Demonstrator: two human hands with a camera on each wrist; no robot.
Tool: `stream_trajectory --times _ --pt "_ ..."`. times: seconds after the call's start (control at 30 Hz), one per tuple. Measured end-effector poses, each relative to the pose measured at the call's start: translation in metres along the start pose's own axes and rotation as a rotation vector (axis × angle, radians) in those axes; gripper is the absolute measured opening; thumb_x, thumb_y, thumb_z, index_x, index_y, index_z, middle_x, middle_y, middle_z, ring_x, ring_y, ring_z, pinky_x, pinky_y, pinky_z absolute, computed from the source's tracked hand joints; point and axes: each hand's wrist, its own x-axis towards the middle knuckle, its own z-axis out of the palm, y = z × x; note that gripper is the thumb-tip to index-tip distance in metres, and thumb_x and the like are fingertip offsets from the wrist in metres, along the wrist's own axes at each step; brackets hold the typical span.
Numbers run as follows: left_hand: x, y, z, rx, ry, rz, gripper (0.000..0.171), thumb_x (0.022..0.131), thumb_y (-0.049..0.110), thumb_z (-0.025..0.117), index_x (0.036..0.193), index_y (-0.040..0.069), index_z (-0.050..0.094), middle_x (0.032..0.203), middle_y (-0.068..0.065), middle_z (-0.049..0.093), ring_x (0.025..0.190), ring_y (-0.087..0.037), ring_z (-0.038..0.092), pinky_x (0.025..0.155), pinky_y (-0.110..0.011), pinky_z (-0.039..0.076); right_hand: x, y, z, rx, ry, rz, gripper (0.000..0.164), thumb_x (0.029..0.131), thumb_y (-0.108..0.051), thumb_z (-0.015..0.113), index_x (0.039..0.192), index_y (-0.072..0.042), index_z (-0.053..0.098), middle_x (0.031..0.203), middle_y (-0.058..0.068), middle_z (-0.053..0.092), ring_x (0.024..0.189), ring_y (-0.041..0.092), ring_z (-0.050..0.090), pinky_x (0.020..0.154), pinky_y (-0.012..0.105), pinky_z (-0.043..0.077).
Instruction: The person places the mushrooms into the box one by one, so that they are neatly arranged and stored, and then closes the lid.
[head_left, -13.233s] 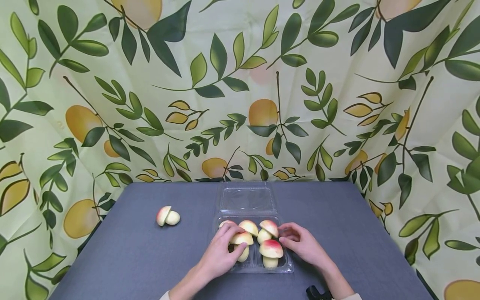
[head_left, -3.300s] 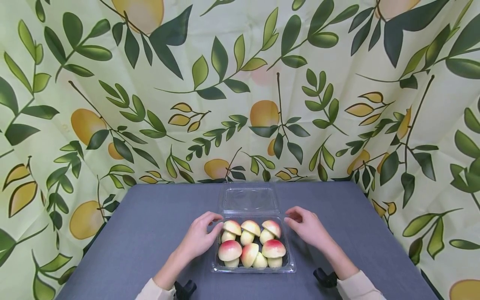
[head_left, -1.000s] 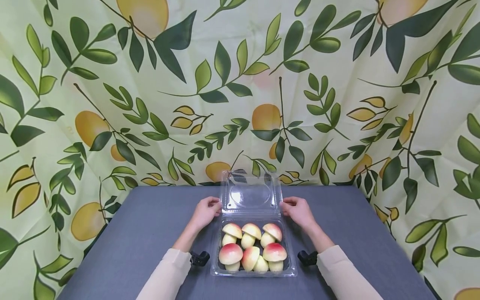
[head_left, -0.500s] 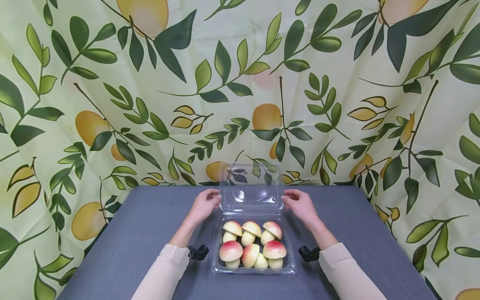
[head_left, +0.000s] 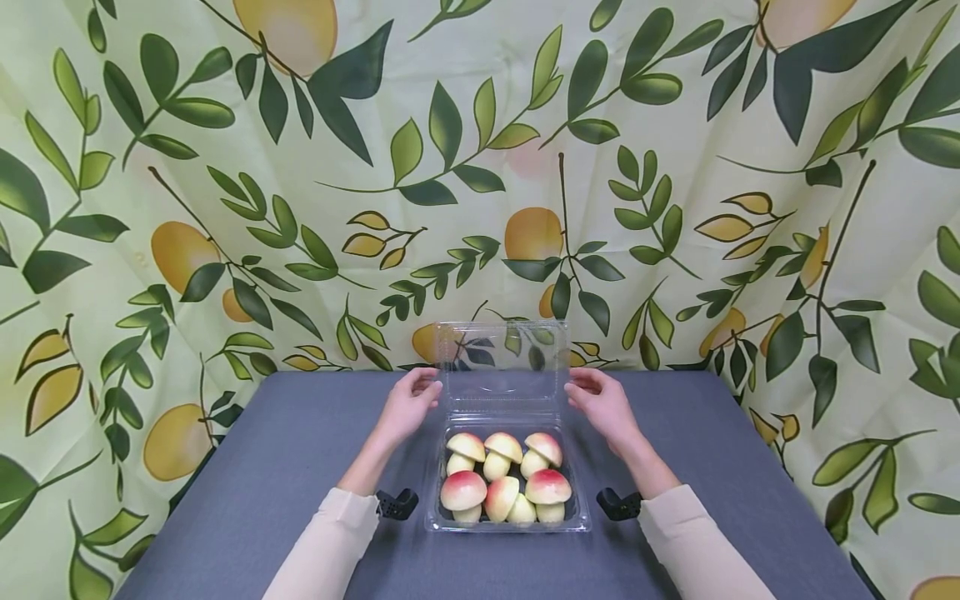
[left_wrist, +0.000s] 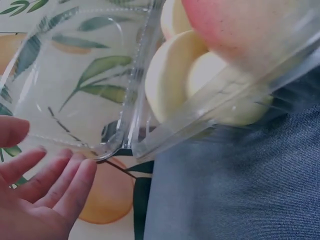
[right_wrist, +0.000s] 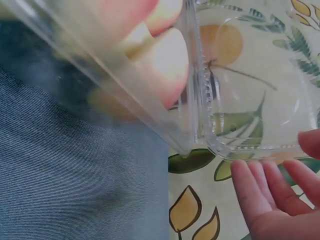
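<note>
A clear plastic clamshell box [head_left: 510,528] sits on the table with its hinged lid [head_left: 501,385] raised nearly upright at the back. Inside stand several mushroom-shaped pieces [head_left: 463,490] with pink-and-cream caps and pale stems, in two rows; the middle front one lies on its side. My left hand [head_left: 408,404] is at the lid's left edge, fingers loosely extended and thumb apart. At the lid's right edge, my right hand [head_left: 603,407] mirrors it. In the right wrist view the fingertips [right_wrist: 240,170] lie close by the lid's rim; whether they touch it I cannot tell.
A dark blue-grey cloth covers the table [head_left: 300,467]. Behind it and along both sides hangs a pale curtain [head_left: 480,125] printed with leaves and fruit. Black wrist devices [head_left: 397,504] stick out inward below both hands, on either side of the box.
Both hands have lifted the lid from lying back to nearly upright. Since half a second ago the box has shifted slightly away from me, and the fingers have loosened. Earlier, a loose mushroom piece entered the box.
</note>
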Motion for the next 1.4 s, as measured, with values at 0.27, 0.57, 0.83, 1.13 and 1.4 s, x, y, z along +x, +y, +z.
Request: stream_trajectory --times 0.27,0.57,0.83,1.13,1.4 --pt "-0.006 -0.005 -0.002 -0.123 0.002 0.021 0.028 0.106 0.010 0.053 0.123 -0.011 0.060 0.115 -0.031 0.065 0.109 -0.045 0.064 0.093 -0.044 0.057 -0.004 0.007 -0.001 0.148 0.023 0.008 0.037 0.104 -0.012 0.059 0.134 0.010 0.056 0.128 0.029 0.057 0.113 0.031 0.063 0.097 0.038 0.054" --pt "-0.017 -0.007 -0.007 -0.182 -0.043 0.028 0.037 0.111 0.014 0.042 0.120 -0.017 0.059 0.117 -0.036 0.062 0.116 -0.047 0.060 0.100 -0.049 0.052 -0.012 0.010 -0.005 0.220 0.020 0.025 0.042 0.108 -0.022 0.053 0.126 0.015 0.057 0.120 0.026 0.064 0.107 0.023 0.067 0.095 0.033 0.056" --pt "-0.029 -0.005 -0.014 -0.112 -0.065 0.007 0.042 0.112 0.018 0.037 0.116 -0.016 0.062 0.119 -0.032 0.064 0.117 -0.047 0.060 0.101 -0.052 0.051 -0.023 0.013 -0.012 0.172 -0.015 0.056 0.045 0.107 -0.028 0.054 0.120 0.015 0.061 0.120 0.028 0.066 0.110 0.032 0.067 0.092 0.035 0.058" --pt "-0.045 -0.011 -0.018 -0.031 -0.101 0.029 0.029 0.108 0.017 0.051 0.109 -0.007 0.067 0.110 -0.021 0.069 0.108 -0.035 0.066 0.097 -0.044 0.055 -0.038 0.018 -0.016 0.051 -0.070 0.074 0.047 0.104 -0.032 0.061 0.122 0.011 0.062 0.121 0.025 0.065 0.111 0.034 0.065 0.092 0.036 0.058" --pt "-0.061 -0.014 -0.019 0.048 -0.114 0.053 0.024 0.105 0.018 0.057 0.114 0.002 0.071 0.104 -0.007 0.071 0.091 -0.014 0.064 0.083 -0.029 0.054 -0.053 0.024 -0.020 -0.028 -0.113 0.061 0.040 0.102 -0.027 0.063 0.126 0.004 0.064 0.117 0.014 0.067 0.099 0.014 0.065 0.086 0.029 0.058"
